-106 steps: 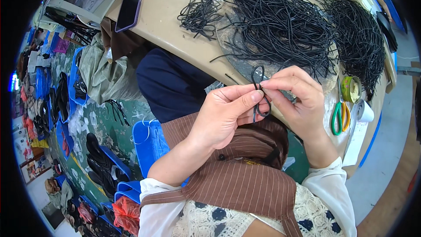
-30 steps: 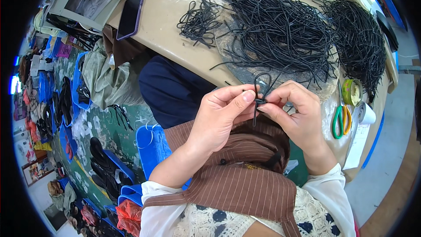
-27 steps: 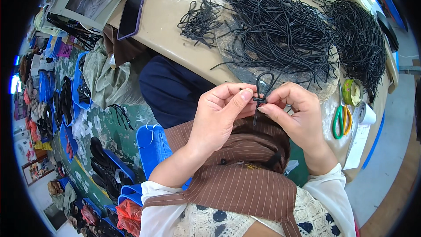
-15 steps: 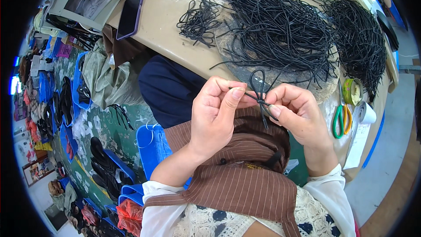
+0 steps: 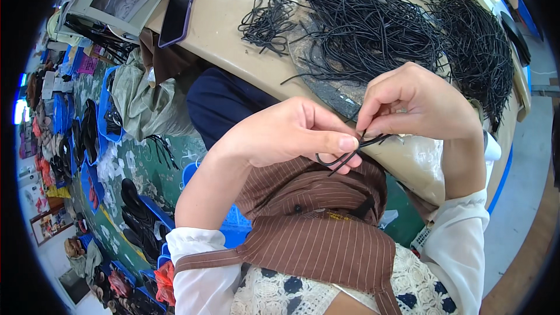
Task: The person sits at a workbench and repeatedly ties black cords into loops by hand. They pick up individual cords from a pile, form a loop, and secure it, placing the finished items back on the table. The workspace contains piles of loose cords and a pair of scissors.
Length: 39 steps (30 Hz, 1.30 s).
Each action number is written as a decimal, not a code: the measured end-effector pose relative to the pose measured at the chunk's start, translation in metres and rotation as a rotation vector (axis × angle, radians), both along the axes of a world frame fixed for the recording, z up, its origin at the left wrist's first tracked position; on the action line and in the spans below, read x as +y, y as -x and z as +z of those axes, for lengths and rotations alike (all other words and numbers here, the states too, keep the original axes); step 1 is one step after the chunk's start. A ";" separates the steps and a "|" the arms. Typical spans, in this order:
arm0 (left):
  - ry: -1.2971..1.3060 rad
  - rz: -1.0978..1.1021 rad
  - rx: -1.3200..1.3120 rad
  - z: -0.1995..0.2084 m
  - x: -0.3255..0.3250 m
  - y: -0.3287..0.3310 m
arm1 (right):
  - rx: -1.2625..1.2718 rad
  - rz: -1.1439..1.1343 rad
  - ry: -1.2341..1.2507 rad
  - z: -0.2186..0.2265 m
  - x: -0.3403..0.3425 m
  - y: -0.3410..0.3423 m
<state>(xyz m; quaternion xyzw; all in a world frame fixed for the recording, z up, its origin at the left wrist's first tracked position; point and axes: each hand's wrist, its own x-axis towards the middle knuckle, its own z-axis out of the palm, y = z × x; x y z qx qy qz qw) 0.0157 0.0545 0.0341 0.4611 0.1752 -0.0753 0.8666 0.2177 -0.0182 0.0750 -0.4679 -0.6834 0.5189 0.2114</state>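
Above my lap, at the table's near edge, a thin black cord (image 5: 333, 163) is looped and crossed between my two hands. My left hand (image 5: 309, 137) pinches it between thumb and fingers, with a loop and a loose end showing below the thumb. Thumb and forefinger of my right hand (image 5: 408, 108) grip the cord just to the right of that, and short ends stick out beneath them. My fingers hide the crossing point. Beyond the hands lies a big heap of black cords (image 5: 373, 29) on a round stone slab (image 5: 318, 84).
A small bundle of looped cords (image 5: 267, 20) and a phone (image 5: 177, 16) lie to the left on the table (image 5: 233, 55). Another cord heap (image 5: 478, 52) is at the right, near a white roll (image 5: 493, 147). Blue bins (image 5: 105, 105) stand on the green floor at left.
Both hands have turned and shifted; the right has risen and now covers the scissors and the tin. The cord's upright loop no longer shows, and a loop now hangs by the left thumb.
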 end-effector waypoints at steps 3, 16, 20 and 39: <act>0.110 0.047 0.052 -0.003 -0.003 -0.003 | 0.088 -0.068 -0.014 0.001 0.000 0.003; 0.182 0.387 -0.071 -0.014 -0.017 -0.010 | 0.768 -0.878 -0.067 -0.051 -0.043 0.053; 0.273 0.405 -0.028 -0.011 -0.017 -0.009 | 0.918 -0.853 0.000 -0.061 -0.044 0.048; 0.368 0.402 0.079 -0.012 -0.018 -0.010 | 1.006 -0.741 0.144 -0.055 -0.050 0.037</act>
